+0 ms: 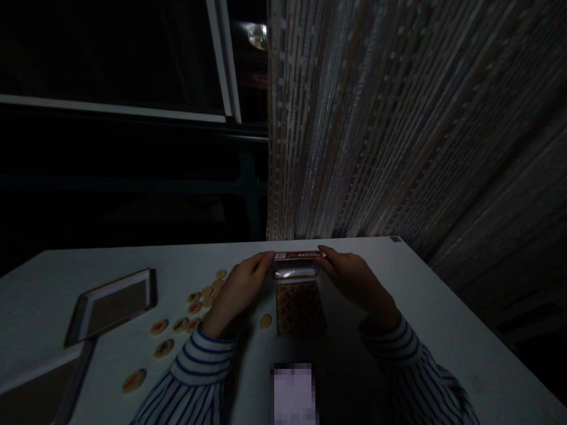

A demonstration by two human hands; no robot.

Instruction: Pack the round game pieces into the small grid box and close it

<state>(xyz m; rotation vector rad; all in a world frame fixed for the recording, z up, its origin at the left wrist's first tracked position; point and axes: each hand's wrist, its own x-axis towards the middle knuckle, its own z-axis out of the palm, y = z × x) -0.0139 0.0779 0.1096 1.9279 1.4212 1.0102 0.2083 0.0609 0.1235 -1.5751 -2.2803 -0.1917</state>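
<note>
Between my two hands a shallow box lid [296, 256] stands tilted up on edge, with small print and a barcode along its rim and a shiny clear part below. My left hand [241, 286] grips its left end, thumb at the rim. The fingers of my right hand [352, 280] close on its right end. Just below the lid lies a box [302, 308] filled with rows of round xiangqi pieces. One loose xiangqi piece [265, 321] rests left of that box. More loose pieces [194, 307] lie scattered beyond my left forearm, some with red or dark marks.
On the left of the white table [443, 336] lies a shallow open tray [117, 304], with a second tray [42, 389] at the lower left edge. A string curtain [336, 118] hangs behind the table. The room is dark, and a blurred pale patch covers the bottom middle.
</note>
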